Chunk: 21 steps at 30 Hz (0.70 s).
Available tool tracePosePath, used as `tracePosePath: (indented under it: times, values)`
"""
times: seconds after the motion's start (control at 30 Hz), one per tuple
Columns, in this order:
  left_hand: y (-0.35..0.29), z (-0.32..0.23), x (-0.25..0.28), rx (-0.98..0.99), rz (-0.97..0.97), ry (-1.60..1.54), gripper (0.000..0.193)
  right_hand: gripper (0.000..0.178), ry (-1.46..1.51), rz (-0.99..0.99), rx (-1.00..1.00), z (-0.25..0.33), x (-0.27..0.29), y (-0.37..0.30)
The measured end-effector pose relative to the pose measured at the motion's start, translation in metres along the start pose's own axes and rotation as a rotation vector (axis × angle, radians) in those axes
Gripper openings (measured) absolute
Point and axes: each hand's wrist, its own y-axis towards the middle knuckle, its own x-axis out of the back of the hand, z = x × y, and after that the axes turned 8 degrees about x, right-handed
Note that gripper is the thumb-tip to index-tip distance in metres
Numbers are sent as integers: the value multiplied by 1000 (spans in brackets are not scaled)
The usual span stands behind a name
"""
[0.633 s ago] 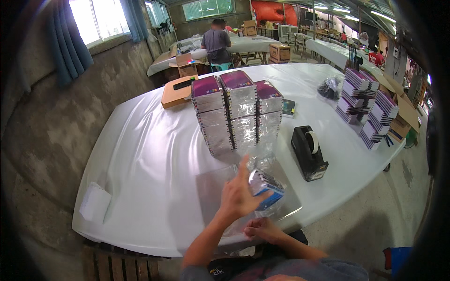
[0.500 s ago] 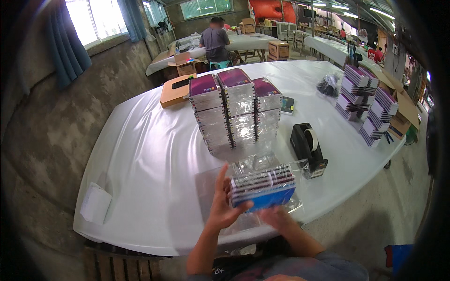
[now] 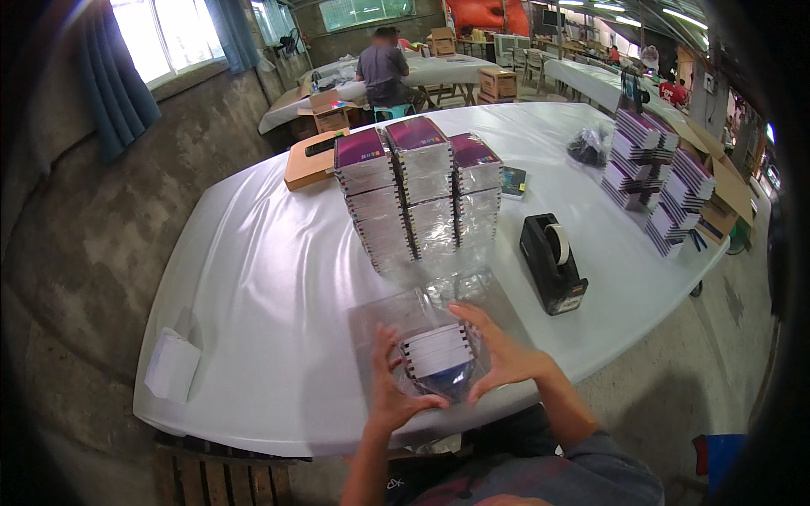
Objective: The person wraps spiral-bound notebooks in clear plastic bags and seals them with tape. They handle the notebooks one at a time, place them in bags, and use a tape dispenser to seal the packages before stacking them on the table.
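Note:
A small stack of spiral notebooks [image 3: 437, 352] in a clear plastic wrapper is between my hands near the table's front edge. Its white page edges face up, and a blue cover shows on the near side. My left hand [image 3: 395, 390] grips the left side, fingers curved along it and thumb across the near corner. On the right, my right hand [image 3: 511, 357] curves round the wrapped stack, fingertips at the far corner and thumb toward me. Clear plastic sheets [image 3: 371, 314] lie under and beyond the stack.
Wrapped purple notebooks [image 3: 422, 185] stand in tall stacks beyond my hands. A black tape dispenser [image 3: 553, 266] sits to their right. More notebook stacks [image 3: 645, 160] and an open carton [image 3: 730, 198] are at the far right. A white block-like item [image 3: 173, 367] lies at the left edge.
The stack has turned, so its page edges face up instead of the spirals and blue cover. My right hand has moved from beneath it to its right side. The plastic strip near the dispenser is gone.

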Motion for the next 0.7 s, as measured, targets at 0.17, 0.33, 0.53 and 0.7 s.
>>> tracePosePath:
  times: [0.17, 0.33, 0.53, 0.7]
  values:
    - [22, -54, 24, 235, -113, 175, 102, 101, -249, -96, -57, 36, 18, 17]
    - [37, -61, 23, 253, -58, 49, 74, 70, -489, -25, -367, 64, 8, 37]
    - [49, -68, 16, 166, -21, 267, 65, 59, -571, -64, -232, 40, 15, 46]
    - [52, -81, 29, 404, 79, -190, 55, 57, -290, -206, -243, 41, 24, 43]
